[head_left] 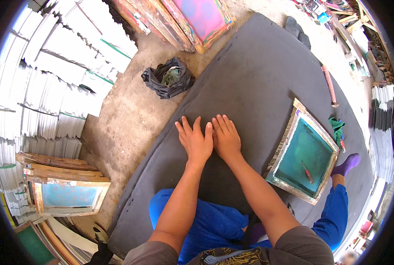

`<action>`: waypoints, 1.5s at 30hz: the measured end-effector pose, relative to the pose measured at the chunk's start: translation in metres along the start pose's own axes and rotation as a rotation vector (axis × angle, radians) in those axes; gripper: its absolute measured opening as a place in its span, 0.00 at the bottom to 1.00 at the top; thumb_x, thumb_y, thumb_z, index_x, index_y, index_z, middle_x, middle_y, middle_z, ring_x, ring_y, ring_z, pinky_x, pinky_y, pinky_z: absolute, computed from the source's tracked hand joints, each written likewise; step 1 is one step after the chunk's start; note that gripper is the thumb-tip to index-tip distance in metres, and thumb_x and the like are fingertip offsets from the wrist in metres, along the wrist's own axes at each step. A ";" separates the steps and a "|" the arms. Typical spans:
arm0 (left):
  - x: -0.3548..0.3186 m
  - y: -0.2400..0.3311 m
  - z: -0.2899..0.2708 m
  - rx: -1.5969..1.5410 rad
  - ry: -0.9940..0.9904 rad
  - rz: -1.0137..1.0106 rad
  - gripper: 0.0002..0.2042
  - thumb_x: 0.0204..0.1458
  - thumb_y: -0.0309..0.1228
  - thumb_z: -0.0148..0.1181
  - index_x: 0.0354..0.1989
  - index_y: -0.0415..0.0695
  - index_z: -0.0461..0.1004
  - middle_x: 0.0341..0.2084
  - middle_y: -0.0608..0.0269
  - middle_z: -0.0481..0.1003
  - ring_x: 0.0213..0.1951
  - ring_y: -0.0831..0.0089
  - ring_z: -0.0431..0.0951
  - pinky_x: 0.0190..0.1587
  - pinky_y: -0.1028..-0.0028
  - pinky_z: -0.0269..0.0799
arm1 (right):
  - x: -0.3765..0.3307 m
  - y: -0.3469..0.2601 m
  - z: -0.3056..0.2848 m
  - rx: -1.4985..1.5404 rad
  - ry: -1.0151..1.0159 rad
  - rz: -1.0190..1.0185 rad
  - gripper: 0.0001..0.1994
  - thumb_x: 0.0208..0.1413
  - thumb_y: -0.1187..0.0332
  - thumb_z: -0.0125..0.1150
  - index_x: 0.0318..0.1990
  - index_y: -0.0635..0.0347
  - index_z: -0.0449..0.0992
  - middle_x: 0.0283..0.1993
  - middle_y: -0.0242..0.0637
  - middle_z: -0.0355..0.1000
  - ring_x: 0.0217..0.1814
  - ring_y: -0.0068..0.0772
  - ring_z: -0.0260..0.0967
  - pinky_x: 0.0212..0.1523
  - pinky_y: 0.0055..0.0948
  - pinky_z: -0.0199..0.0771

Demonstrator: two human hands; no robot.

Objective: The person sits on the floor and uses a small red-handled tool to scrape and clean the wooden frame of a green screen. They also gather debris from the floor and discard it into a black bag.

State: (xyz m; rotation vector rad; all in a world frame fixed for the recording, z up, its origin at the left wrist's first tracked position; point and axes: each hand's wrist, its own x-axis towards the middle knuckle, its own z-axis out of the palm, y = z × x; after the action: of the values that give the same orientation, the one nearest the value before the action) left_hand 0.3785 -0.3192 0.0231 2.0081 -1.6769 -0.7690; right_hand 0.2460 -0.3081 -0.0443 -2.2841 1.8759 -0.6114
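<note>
My left hand (196, 141) lies on the dark grey padded mat (259, 66) with its fingers spread and nothing in it. Right beside it my right hand (226, 138) also rests on the mat, fingers stretched out and empty; the two hands nearly touch at the thumbs. To the right of my right forearm is a wooden-edged screen frame (273, 173) with green mesh. On that mesh lies a small red-handled tool (308, 173), which looks like a screwdriver.
Beyond the frame are a green cloth (337, 127) and a pinkish rod-shaped tool (328, 85). A black plastic bag (161, 86) stands on the floor past the mat's left edge. Paper stacks (51, 84) and wooden frames (66, 194) line the left; more frames (179, 26) stand behind.
</note>
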 end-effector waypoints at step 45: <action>-0.003 0.002 0.001 0.066 -0.087 0.110 0.19 0.66 0.37 0.57 0.65 0.54 0.78 0.78 0.41 0.51 0.79 0.35 0.41 0.76 0.39 0.42 | -0.084 -0.026 -0.053 0.049 -0.260 0.052 0.41 0.64 0.45 0.61 0.79 0.56 0.58 0.84 0.43 0.50 0.86 0.49 0.44 0.81 0.55 0.47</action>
State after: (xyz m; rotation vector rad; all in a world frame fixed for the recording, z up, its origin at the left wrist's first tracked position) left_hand 0.3763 -0.3167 0.0236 1.9324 -1.8679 -0.7817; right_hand 0.2371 -0.2128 -0.0068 -2.1576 1.7700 -0.3304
